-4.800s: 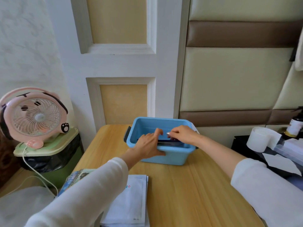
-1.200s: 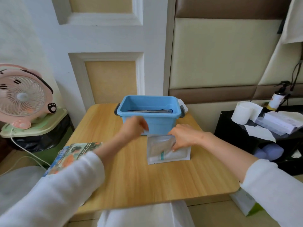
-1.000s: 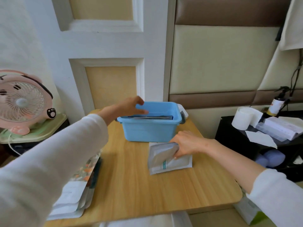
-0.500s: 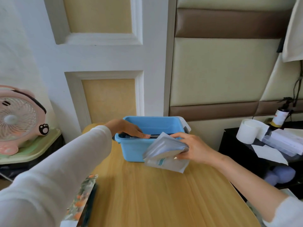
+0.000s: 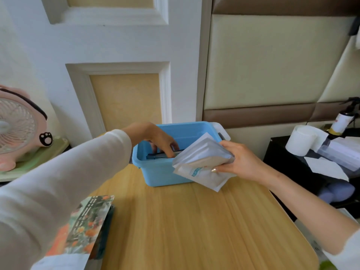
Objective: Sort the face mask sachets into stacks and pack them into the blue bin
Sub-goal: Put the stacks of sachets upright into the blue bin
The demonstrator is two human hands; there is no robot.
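Note:
The blue bin stands at the far side of the wooden table. My left hand reaches into the bin, fingers pressing on dark sachets standing upright inside. My right hand grips a stack of silver-white sachets, tilted, over the bin's front right corner. A stack of colourful floral sachets lies at the table's near left, partly hidden by my left sleeve.
A pink fan sits on a green stand at the left. At the right, a black side table carries a tissue roll, a spray bottle and papers. A panelled wall is close behind the bin.
My right hand lifted the silver-white stack off the table and brought it up to the bin's front right corner. My left hand moved into the bin onto the dark sachets.

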